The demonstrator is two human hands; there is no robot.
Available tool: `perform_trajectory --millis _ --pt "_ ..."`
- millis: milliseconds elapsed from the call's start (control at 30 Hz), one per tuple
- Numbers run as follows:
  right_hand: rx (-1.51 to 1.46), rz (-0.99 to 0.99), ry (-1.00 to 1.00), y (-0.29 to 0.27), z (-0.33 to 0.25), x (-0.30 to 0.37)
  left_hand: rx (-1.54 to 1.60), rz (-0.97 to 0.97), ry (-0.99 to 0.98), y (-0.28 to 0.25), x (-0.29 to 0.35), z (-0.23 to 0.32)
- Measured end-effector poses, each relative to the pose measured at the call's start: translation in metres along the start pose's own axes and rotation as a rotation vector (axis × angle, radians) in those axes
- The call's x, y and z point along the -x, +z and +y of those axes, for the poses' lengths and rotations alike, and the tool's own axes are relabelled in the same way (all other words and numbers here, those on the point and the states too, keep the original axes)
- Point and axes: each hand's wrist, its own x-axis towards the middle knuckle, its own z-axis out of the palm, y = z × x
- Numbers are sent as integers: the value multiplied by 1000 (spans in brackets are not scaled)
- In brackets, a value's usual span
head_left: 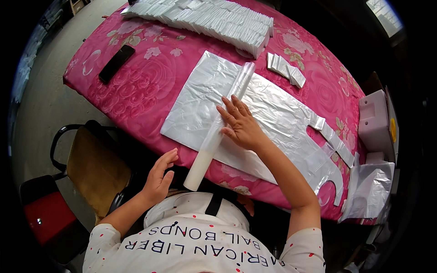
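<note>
A stack of thin, silvery-white plastic vest bags (282, 120) lies flat and slightly creased, handle ends toward the right. Slanting across them is a long whitish tube (199, 168), its near end sticking out past the table edge. Clear film seems to cover the tube's far part; whether it is wrapped right round I cannot tell. My right hand (243, 125) rests on the middle of the tube and the bags beside it, fingers spread. Off to the left of the tube's near end, my left hand (160, 176) hovers with fingers stretched out, touching nothing.
Many folded white plastic packets (214, 20) are lined up along the far edge, with several more (286, 70) nearby. A black phone (117, 63) lies on the pink floral tablecloth (136, 98). White box (374, 118) and plastic bag (369, 191) are at right; a chair (98, 164) stands left.
</note>
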Motion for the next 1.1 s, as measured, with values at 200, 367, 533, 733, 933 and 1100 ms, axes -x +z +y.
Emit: perform_trajectory --millis 200,367,533,733,933,1100 --pt "18 -21 140 38 -44 -99 -275 78 -50 -5 -12 -1" --pt "-49 440 540 69 -69 -137 -632 94 -180 -2 -24 -6" --pt "-620 656 754 67 -72 -129 26 16 -275 -10 -24 -15" --pt "-2092 550 574 22 -61 -89 1353 -444 -501 10 -21 -3" --pt "-1909 650 672 -18 -63 -54 1339 -690 -587 34 -38 2" --pt "-1517 810 723 -5 -81 -23 496 -324 -510 44 -59 8"
